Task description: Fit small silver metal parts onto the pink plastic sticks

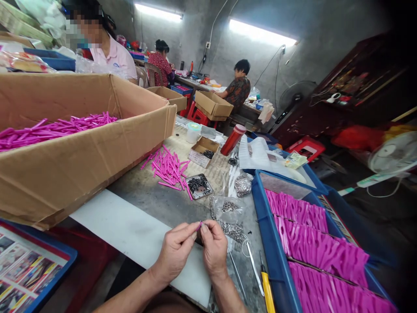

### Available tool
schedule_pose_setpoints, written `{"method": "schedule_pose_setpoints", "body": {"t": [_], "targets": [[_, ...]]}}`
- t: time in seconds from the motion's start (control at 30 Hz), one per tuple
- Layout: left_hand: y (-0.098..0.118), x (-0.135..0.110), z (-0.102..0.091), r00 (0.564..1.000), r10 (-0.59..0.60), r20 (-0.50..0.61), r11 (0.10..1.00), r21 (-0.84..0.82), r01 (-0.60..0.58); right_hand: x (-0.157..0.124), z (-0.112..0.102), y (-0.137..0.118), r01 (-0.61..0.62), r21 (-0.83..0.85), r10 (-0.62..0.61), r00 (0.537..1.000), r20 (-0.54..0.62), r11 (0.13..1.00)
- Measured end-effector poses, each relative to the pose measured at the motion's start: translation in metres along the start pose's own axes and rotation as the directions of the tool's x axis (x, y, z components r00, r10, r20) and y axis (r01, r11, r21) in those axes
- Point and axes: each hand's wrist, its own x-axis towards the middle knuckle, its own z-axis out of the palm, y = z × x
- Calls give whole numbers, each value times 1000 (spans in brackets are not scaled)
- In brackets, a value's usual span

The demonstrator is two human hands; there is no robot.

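My left hand (176,252) and my right hand (214,248) meet near the table's front edge, fingers pinched together on a small pink piece (199,225) whose tip shows between them. Just beyond my right hand lies a heap of small metal parts (233,230) and a clear bag of them (230,206). A loose pile of pink sticks (169,169) lies farther out on the grey table (153,204), beside a small tin of dark metal parts (199,186).
A big cardboard box (81,152) of pink sticks fills the left. A blue crate (273,256) with rows of pink pieces sits at the right. Tweezers (254,267) and a yellow-handled tool (267,291) lie by it. Three people work at tables behind; a fan (394,156) stands right.
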Motion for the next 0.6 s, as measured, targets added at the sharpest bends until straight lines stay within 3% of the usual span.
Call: {"method": "schedule_pose_setpoints", "body": {"t": [0.37, 0.57, 0.6], "targets": [[1, 2, -1, 1000, -29, 5, 999, -31, 29, 4, 0, 0, -68, 31, 67, 998, 3, 997], [3, 0, 9, 998, -59, -9, 997, 50, 59, -2, -14, 12, -112, -135, 97, 989, -108, 985], [1, 0, 9, 997, -74, 28, 996, 50, 72, -2, -18, 16, -122, -193, 102, 989, -108, 974]]}}
